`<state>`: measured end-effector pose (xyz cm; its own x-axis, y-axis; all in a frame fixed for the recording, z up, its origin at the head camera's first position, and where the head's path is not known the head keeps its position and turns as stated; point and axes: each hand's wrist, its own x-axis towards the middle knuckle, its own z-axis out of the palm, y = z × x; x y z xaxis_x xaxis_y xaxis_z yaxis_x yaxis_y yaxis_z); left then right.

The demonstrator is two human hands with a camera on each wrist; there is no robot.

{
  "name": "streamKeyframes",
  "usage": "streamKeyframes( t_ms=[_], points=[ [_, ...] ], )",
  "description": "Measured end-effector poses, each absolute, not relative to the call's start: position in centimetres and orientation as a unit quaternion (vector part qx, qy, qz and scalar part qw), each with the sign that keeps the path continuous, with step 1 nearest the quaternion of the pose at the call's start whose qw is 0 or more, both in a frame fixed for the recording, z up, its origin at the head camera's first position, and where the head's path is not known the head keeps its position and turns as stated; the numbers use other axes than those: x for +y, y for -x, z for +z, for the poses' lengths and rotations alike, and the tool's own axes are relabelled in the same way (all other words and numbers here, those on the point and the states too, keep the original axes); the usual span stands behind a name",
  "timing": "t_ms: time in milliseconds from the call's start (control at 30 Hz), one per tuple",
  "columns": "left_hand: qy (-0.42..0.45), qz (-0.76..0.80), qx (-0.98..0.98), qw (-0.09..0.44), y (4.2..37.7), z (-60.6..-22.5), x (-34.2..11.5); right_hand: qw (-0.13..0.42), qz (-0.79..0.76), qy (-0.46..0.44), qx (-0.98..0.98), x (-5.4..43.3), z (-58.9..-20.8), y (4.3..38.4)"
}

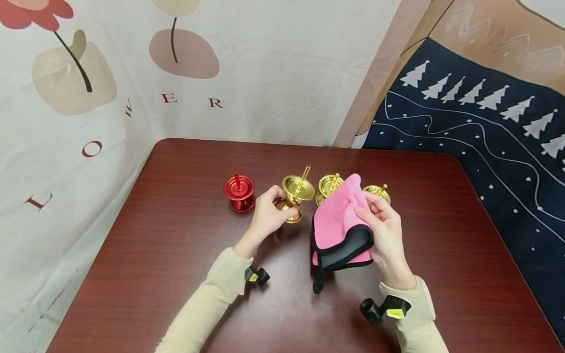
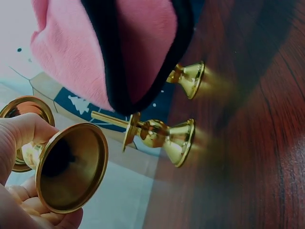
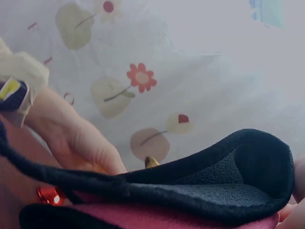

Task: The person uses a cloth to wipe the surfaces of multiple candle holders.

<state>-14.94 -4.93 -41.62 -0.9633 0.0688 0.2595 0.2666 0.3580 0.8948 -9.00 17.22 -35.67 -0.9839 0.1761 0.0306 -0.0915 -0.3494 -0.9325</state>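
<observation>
My left hand (image 1: 270, 214) grips a gold candle holder (image 1: 298, 188) by its stem, lifted off the table and tilted. In the left wrist view the hollow underside of that candle holder (image 2: 71, 168) faces the camera. My right hand (image 1: 386, 234) pinches a folded pink cloth (image 1: 339, 213) with black edging, just right of the held candle holder and apart from it. Behind the cloth stand two more gold candle holders, one (image 1: 328, 185) to its left and another (image 1: 378, 193) partly hidden on its right. A red candle holder (image 1: 239, 191) stands left of my left hand.
The dark red-brown wooden table (image 1: 185, 274) has rounded far corners. A pale curtain (image 1: 273, 73) with flower prints hangs behind and to the left. On the right hangs a navy cloth (image 1: 450, 117) with white trees.
</observation>
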Motion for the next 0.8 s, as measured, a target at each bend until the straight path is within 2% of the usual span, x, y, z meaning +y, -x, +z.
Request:
streamKeyframes(
  t_ms=[167, 533, 667, 800],
  points=[
    [0.119, -0.547, -0.824, 0.089, 14.5, -41.1, -4.9, 0.036, 0.843, 0.046, -0.534, 16.9, -35.2, 9.7],
    [0.186, -0.516, -0.827, 0.126, 13.9, -40.3, -4.5, -0.068, 0.887, 0.042, -0.455, 16.2, -35.1, 11.3],
    [0.191, -0.514, -0.825, 0.138, 13.8, -40.2, -4.3, -0.101, 0.901, 0.008, -0.421, 16.1, -35.3, 11.4],
    [0.189, -0.509, -0.824, 0.16, 13.7, -40.2, -4.2, -0.146, 0.928, -0.065, -0.336, 16.3, -35.6, 11.3]
  ],
)
